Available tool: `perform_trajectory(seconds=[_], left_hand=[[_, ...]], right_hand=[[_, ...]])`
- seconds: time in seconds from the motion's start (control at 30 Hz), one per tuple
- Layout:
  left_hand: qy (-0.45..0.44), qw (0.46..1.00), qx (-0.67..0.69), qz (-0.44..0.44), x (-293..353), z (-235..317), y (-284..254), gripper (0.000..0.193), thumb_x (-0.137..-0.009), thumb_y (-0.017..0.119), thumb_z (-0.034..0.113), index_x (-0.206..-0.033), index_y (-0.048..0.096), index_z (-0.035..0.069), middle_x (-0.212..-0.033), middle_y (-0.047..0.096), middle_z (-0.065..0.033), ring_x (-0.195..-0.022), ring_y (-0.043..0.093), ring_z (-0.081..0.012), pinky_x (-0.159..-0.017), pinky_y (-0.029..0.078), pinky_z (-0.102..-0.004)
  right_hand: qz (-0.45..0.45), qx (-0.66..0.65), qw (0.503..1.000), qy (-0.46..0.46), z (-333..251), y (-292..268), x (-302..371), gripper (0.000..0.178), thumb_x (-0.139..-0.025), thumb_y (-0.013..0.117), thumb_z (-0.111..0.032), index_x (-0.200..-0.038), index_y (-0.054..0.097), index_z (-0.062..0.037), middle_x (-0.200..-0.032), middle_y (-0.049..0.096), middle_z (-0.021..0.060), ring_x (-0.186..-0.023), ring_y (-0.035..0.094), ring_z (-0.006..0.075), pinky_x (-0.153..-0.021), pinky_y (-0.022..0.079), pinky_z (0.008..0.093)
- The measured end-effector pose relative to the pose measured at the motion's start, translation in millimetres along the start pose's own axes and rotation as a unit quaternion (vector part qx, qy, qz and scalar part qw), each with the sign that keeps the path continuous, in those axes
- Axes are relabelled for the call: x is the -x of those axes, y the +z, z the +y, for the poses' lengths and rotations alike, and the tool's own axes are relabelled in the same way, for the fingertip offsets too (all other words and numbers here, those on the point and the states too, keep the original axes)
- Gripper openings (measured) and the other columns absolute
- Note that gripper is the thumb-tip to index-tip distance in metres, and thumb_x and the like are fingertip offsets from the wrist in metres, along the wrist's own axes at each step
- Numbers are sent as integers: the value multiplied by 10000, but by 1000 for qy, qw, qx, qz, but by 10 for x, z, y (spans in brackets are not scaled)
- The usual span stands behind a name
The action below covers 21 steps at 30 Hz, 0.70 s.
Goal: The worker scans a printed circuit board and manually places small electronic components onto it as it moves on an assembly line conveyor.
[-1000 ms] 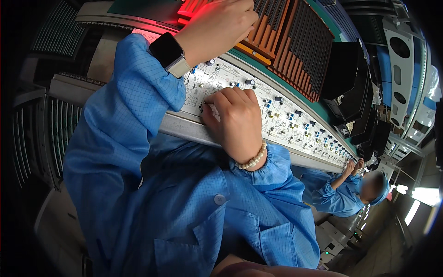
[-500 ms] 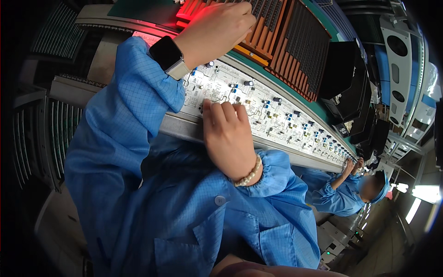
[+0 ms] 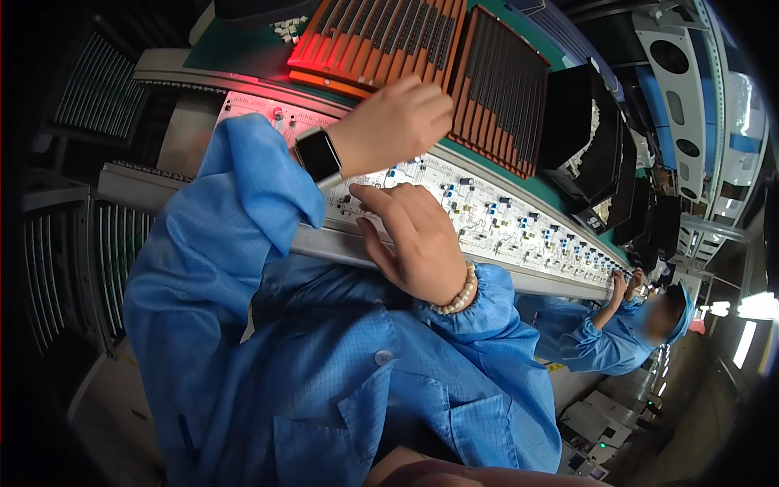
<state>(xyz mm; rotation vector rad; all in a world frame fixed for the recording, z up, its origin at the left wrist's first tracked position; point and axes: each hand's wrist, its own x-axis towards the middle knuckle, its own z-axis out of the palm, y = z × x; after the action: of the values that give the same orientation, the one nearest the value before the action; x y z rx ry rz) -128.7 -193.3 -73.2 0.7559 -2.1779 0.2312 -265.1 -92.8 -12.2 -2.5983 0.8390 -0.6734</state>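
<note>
A long row of white circuit boards (image 3: 519, 230) studded with blue, black and yellow components runs along a metal-edged conveyor (image 3: 333, 246). My left hand (image 3: 396, 126), with a black-faced watch (image 3: 317, 156) on its wrist, is over the boards beside the front edge of a brown slotted rack (image 3: 381, 40). Its fingers are curled, and what they hold is hidden. Lower down, my right hand (image 3: 418, 239), wearing a pearl bracelet (image 3: 462, 294), has thumb and index finger spread apart. Its index fingertip is at the board surface, close under my left wrist.
A second brown rack (image 3: 499, 93) of black parts stands on the green mat (image 3: 235, 49), near small white pieces (image 3: 289, 29). Black bins (image 3: 580, 154) sit further right. At the far end a co-worker (image 3: 625, 337) in blue has both hands at the boards.
My left hand has come down from over the rack to the boards. My right hand's thumb and index finger have spread. The view has shifted, showing more of the racks.
</note>
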Motion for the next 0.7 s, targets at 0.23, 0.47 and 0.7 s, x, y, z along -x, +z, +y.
perform_trajectory(seconds=[0.23, 0.47, 0.7], left_hand=[[79, 996, -23, -26, 24, 163, 81, 139, -736, 610, 156, -796, 616, 31, -806, 533, -48, -849, 534, -213, -793, 438, -340], [47, 997, 34, -52, 0, 174, 2, 153, -749, 592, 176, -802, 617, 35, -830, 539, -52, -879, 545, -210, -829, 436, -337], [43, 997, -8, -57, 3, 197, -57, 85, -781, 608, 149, -769, 605, 66, -825, 539, -26, -878, 547, -188, -827, 441, -334]], right_hand=[[-49, -2, 998, -30, -7, -46, -148, 610, -805, 720, -21, -1374, 503, 24, -810, 640, 121, -717, 644, 269, -645, 506, 359], [7, -36, 999, 39, 126, -154, 17, 636, -806, 733, 8, -1389, 481, 25, -773, 660, 105, -665, 666, 231, -619, 519, 327], [60, -3, 993, 98, 372, -348, 186, 601, -823, 715, 17, -1381, 491, 24, -796, 674, 104, -695, 673, 205, -652, 534, 307]])
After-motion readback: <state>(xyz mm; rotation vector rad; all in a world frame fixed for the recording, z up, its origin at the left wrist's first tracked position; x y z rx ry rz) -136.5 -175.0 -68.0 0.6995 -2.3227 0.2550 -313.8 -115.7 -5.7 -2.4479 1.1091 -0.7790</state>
